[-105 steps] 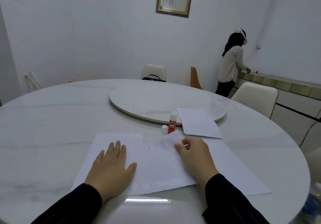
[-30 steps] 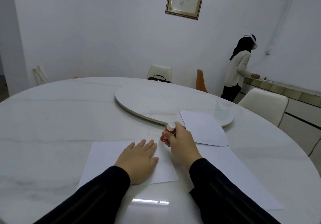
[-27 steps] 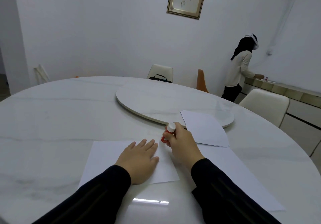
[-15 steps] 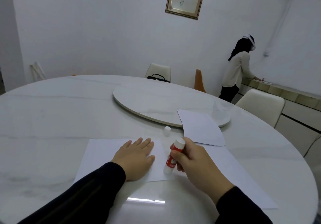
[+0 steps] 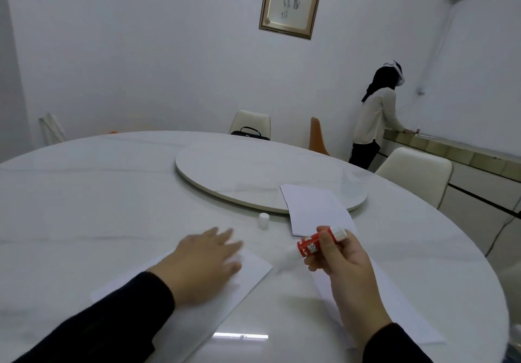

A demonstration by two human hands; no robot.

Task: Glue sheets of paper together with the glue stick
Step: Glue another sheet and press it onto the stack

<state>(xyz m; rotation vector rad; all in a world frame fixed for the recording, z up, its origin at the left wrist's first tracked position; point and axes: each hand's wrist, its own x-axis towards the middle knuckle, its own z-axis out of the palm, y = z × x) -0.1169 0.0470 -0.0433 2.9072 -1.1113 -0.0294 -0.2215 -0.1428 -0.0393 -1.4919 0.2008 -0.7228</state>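
Lower centre, the left hand (image 5: 207, 261) lies flat, fingers straight, on a white sheet (image 5: 248, 271) on the worktop (image 5: 112, 193). Right of it, the right hand (image 5: 342, 261) holds the red glue stick (image 5: 311, 245), fingers curled round it, above another sheet (image 5: 394, 295). Its white cap (image 5: 264, 220) stands beyond.

Both arms wear long black sleeves of plain, smooth fabric that end at the wrists. The left sleeve (image 5: 112, 320) shows soft folds along the forearm; the right sleeve (image 5: 394, 345) has a rounded cuff edge. The left hand (image 5: 205, 261) and right hand (image 5: 344, 261) are bare, without gloves, rings or a watch.
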